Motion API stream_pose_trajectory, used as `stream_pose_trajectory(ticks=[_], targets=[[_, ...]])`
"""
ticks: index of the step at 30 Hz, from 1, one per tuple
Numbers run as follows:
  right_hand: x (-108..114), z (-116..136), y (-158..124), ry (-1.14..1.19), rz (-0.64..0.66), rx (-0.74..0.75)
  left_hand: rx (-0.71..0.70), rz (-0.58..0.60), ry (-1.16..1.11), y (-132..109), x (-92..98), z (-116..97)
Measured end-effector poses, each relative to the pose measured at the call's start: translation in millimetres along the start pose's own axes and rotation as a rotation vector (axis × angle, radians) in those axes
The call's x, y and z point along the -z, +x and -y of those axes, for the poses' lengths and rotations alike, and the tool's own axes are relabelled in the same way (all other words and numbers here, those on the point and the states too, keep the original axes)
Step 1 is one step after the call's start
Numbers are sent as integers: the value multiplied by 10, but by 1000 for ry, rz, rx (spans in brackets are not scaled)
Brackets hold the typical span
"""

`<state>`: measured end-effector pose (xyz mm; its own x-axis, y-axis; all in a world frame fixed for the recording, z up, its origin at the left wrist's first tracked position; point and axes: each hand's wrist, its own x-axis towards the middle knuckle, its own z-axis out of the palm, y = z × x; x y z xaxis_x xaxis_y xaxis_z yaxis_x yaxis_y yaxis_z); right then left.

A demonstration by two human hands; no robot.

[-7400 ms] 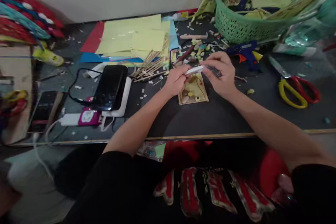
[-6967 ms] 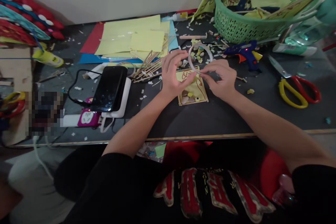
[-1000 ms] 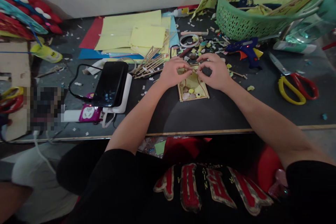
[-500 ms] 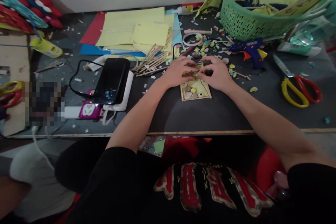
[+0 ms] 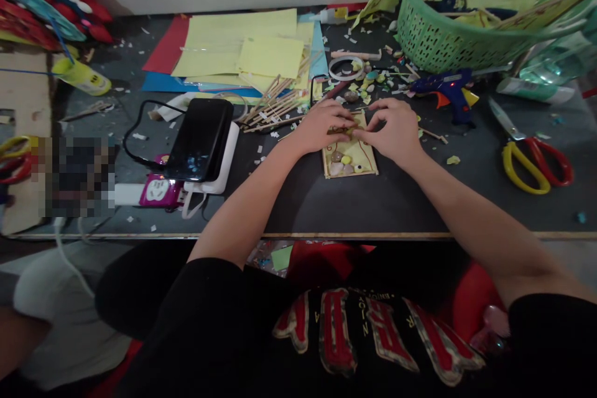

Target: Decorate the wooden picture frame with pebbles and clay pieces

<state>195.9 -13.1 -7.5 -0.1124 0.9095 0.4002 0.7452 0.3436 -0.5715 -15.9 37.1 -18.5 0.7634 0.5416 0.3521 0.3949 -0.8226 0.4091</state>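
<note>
A small yellow card (image 5: pixel 355 152) framed with thin wooden sticks lies on the dark table, with red lines drawn on it. Several pebbles (image 5: pixel 336 168) in grey and yellow sit on its lower half, beside a black-and-white dot (image 5: pixel 358 168). My left hand (image 5: pixel 324 126) rests over the card's upper left, its fingers apart and reaching across the surface. From the right, my right hand (image 5: pixel 394 130) bends over the upper right part, thumb and fingertips curled close together. Whatever lies between those fingertips is too small or hidden to make out.
Yellow paper sheets (image 5: pixel 270 57) and wooden sticks (image 5: pixel 275 106) lie behind my hands. To the right are a blue glue gun (image 5: pixel 454 90), scissors (image 5: pixel 525 158) and a green basket (image 5: pixel 459 37). A black phone (image 5: pixel 200 137) lies left. Paper scraps litter the table.
My right hand has shifted slightly right, and its fingers have drawn back a little from my left hand. The left hand stays over the card. The view has moved slightly.
</note>
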Motion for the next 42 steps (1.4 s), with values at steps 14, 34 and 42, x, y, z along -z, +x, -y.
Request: stream_pose_trajectory(ticks=[14,34,42], targets=[[3,-11,16,130,56,72,281,-202,-321,-59,-29,-196],[-31,-48,-20,314,42,115,166,-531,-91,-37,-62,-336],[-42,-62,-29,249,9,119,-4,-476,79,-40,-81,-359]])
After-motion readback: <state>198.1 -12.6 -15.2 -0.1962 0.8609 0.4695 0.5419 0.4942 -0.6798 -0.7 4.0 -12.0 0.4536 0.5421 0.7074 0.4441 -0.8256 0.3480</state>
